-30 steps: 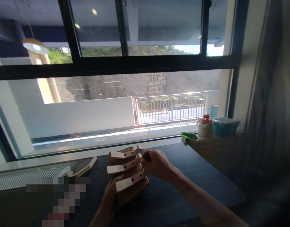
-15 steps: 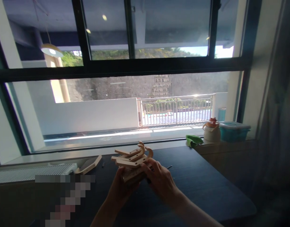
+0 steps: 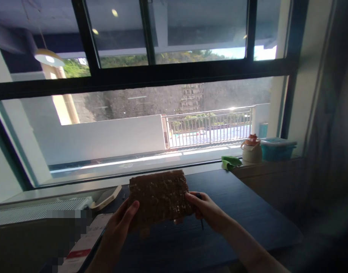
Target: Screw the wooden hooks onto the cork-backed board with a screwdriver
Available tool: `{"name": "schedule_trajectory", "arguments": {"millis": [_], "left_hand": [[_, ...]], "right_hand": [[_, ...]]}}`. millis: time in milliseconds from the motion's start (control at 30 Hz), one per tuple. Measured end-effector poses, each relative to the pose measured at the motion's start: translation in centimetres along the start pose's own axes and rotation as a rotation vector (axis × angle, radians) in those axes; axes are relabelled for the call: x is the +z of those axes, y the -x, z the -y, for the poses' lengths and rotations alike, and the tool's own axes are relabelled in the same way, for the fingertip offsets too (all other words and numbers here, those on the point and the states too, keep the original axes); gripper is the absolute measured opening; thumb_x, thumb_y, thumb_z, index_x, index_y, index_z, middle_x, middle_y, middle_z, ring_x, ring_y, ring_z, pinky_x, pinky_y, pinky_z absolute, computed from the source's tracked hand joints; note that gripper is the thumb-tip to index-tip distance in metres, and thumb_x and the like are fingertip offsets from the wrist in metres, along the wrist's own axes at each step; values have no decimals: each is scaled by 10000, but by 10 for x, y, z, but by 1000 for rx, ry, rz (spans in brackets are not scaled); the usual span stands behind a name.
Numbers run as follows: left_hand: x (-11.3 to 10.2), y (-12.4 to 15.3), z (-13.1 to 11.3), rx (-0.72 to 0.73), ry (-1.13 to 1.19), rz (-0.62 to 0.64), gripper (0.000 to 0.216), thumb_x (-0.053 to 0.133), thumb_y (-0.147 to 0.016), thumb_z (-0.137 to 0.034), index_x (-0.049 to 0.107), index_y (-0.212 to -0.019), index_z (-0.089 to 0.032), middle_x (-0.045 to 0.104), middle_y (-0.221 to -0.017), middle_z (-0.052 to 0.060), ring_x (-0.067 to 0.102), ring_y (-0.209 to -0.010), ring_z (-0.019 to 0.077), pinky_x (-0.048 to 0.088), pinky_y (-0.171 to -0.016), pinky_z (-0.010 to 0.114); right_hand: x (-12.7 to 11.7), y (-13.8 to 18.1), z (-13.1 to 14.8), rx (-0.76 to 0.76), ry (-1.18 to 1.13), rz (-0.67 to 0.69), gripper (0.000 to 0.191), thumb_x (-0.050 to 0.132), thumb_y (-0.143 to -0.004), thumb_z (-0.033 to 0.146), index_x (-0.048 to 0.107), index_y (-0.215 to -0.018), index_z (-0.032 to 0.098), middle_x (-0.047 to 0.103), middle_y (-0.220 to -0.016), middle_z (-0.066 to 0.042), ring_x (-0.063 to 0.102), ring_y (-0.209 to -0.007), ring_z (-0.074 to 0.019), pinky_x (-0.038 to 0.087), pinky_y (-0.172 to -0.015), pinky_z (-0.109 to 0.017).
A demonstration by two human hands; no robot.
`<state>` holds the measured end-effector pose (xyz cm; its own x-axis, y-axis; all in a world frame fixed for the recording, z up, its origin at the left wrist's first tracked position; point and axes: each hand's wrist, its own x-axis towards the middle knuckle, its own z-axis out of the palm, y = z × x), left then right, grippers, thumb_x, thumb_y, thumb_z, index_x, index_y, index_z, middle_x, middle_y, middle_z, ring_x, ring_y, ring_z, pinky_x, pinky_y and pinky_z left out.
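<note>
Head view, lower centre — the brown block (image 3: 159, 197) tilts between left hand (image 3: 119, 223) and right hand (image 3: 209, 210), each pinching an edge; the right also grips a dark tool (image 3: 202, 224). Its far side is hidden, so progress can't be judged; one wooden piece (image 3: 113, 196) lies loose, lower left. Room opens rightward — toward the table's (image 3: 247, 220) curved edge.

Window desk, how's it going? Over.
Left hand and right hand gripping brown slab by opposite edges. Dark tool also in right hand. Slab's rough face showing. Green cloth aside.
</note>
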<state>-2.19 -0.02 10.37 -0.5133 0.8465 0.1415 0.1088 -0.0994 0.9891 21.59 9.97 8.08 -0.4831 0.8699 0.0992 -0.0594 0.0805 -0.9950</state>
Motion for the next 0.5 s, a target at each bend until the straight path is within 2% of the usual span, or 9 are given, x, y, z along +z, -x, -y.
{"name": "schedule_trajectory", "arguments": {"millis": [133, 267, 333, 500], "left_hand": [[-26, 15, -2, 23, -115, -55, 412, 737, -567, -558, 738, -837, -248, 765, -949, 32, 652, -1062, 320, 557, -838, 337], [-55, 21, -2, 14, -127, -90, 395, 694, -639, -529, 735, -897, -233, 766, -954, 43, 642, -1094, 315, 566, -825, 339], [-67, 26, -6, 9, -163, -117, 393, 673, -674, -513, 731, -936, -226, 767, -943, 42, 636, -1107, 311, 559, -854, 358], [-80, 43, -29, 32, -292, -229, 351, 691, -644, -479, 736, -902, -244, 766, -770, 14, 696, -962, 314, 585, -804, 390]], "right_hand": [[18, 7, -11, 91, -94, 80, 571, 653, -664, 670, 586, -831, 127, 403, -555, 60, 326, -456, -51, 241, -399, -200], [46, 15, -23, 162, -182, 133, 552, 677, -662, 616, 607, -894, 120, 451, -596, 47, 384, -492, -60, 299, -420, -196], [58, 18, -27, 190, -205, 175, 499, 682, -668, 578, 600, -853, 122, 457, -592, 45, 392, -499, -60, 297, -423, -195], [77, 16, -30, 199, -256, 244, 383, 680, -698, 475, 586, -834, 130, 446, -569, 55, 383, -489, -56, 263, -415, -189]]}}
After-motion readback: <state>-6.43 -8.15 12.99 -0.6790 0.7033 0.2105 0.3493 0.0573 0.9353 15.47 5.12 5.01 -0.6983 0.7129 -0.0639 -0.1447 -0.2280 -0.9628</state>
